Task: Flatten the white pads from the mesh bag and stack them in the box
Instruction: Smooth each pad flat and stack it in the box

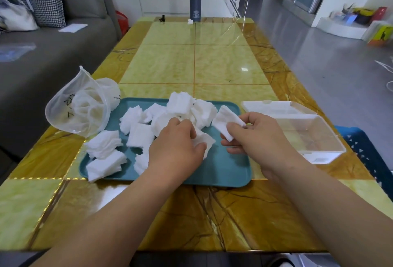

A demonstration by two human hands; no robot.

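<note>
Head view: task barely begun, as the clear box (306,139) appears empty, white pads (140,135) lie heaped on the teal tray (225,169) beside the slack mesh bag (78,111), right hand (257,137) pinches one pad (226,121), and left hand (176,147) grips a second pad (205,141) on the tray.

Roughly eleven white pads (140,135) show; they overlap, so the exact number is unclear. There is one teal tray (225,171), one mesh bag (78,113), one clear box (314,139), one dark flask (195,1) and one table (191,64). Two hands are in view: one left hand (176,145), one right hand (255,137).
</note>
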